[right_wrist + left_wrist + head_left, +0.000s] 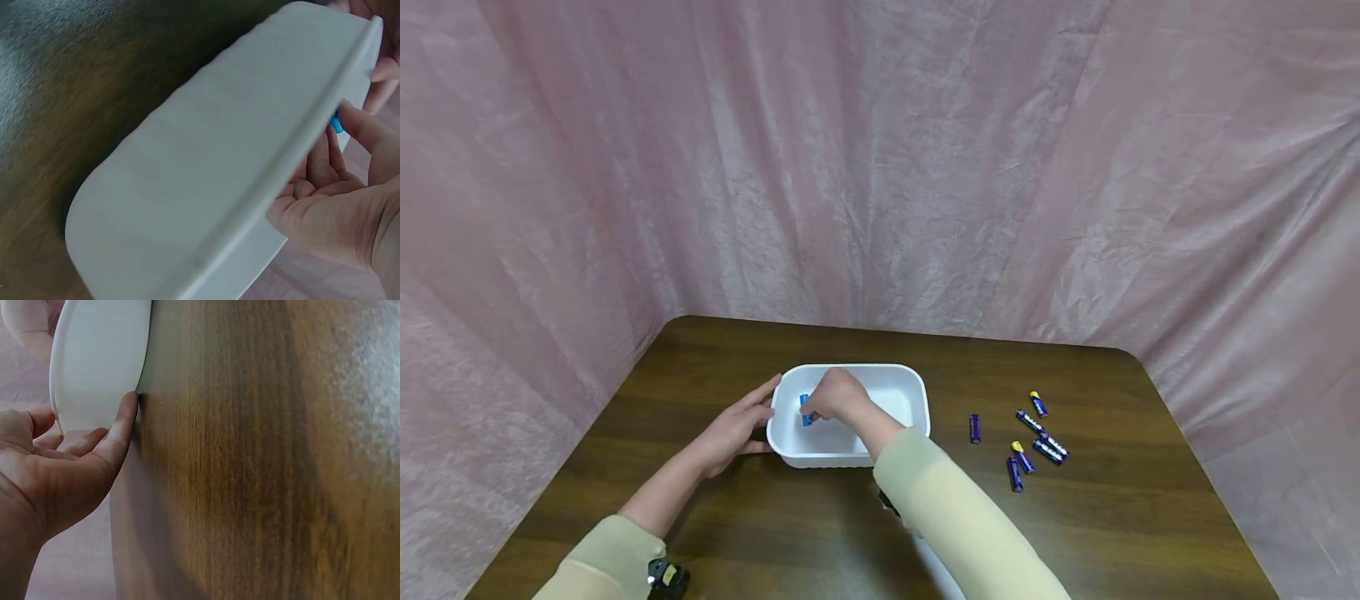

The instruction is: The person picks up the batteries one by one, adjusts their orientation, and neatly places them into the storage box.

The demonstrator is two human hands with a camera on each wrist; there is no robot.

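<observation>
From the head camera, a person in pale yellow sleeves worked at a dark wooden table [760, 533] with pink cloth hanging behind it. The left hand [733, 433] lay with straight fingers against the left end of a white tub [917, 400], thumb toward its near corner, forearm stretched out from the lower left. The right hand [835, 396] reached over the tub's near rim, wrist bent down, with fingertips pinching a small blue battery [805, 410] inside the tub, close to its left wall. The two hands were near each other, with the tub wall between them. Well to the right of the right arm, loose purple batteries [1033, 437] lay scattered on the table.

From the left wrist camera, the left hand [56, 469] was open, palm facing the tub [100, 362]. The tip of one straight finger touched the tub's wall where it met the table [250, 456].

From the right wrist camera, the tub's outer wall and rim [206, 169] filled most of the picture. Beyond the rim, the right hand [331, 200] had its fingers curled, and a sliver of the blue battery [336, 123] showed between the fingertips, just beside the rim.
</observation>
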